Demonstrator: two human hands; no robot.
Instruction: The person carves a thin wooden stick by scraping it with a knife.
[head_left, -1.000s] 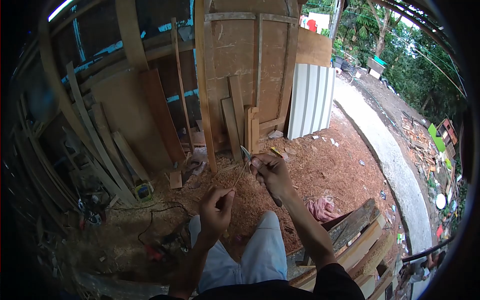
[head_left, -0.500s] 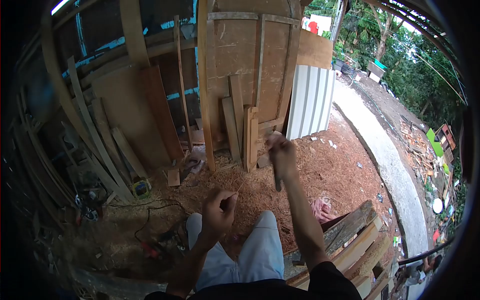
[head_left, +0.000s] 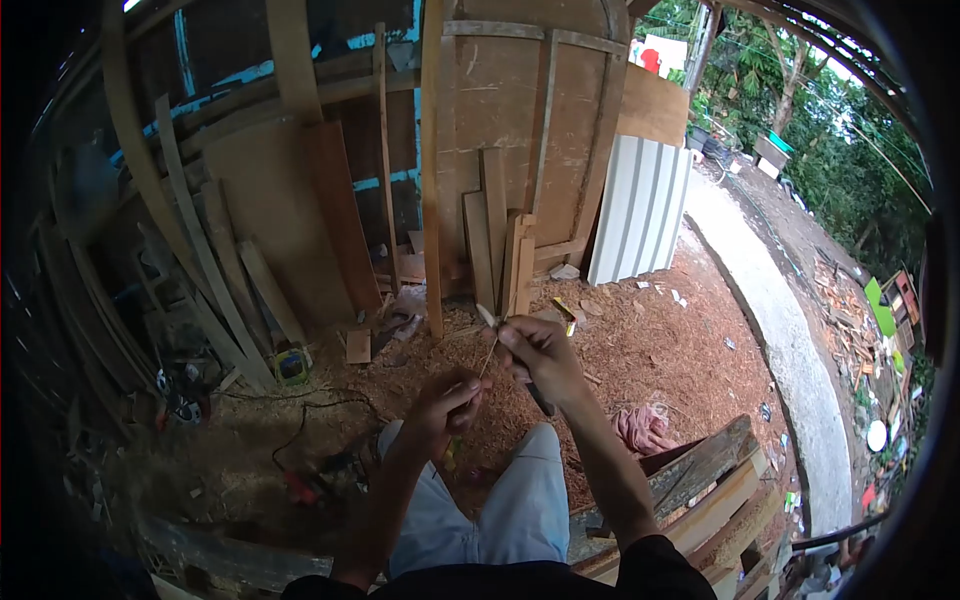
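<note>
My left hand (head_left: 446,408) is closed, pinching a thin wooden stick (head_left: 488,358) that points up toward the other hand. My right hand (head_left: 540,358) is wrapped round a knife-like tool (head_left: 541,401). The tool's dark end sticks out below the fist, and a pale tip shows above the fingers; most of it is hidden. The two hands are close together above my knees, the stick's upper end beside the right fingers. I cannot tell whether the tool touches the stick.
Wooden boards (head_left: 497,220) lean on the plywood wall ahead. Sawdust and shavings (head_left: 640,345) cover the ground. A pink cloth (head_left: 644,428) lies to the right, near stacked planks (head_left: 700,500). A corded red tool (head_left: 299,489) rests at left. A corrugated sheet (head_left: 640,210) stands beside the path.
My right hand has come down and left with the tool, close to the stick. My left hand has shifted slightly right, still pinching the stick. The view has moved a little.
</note>
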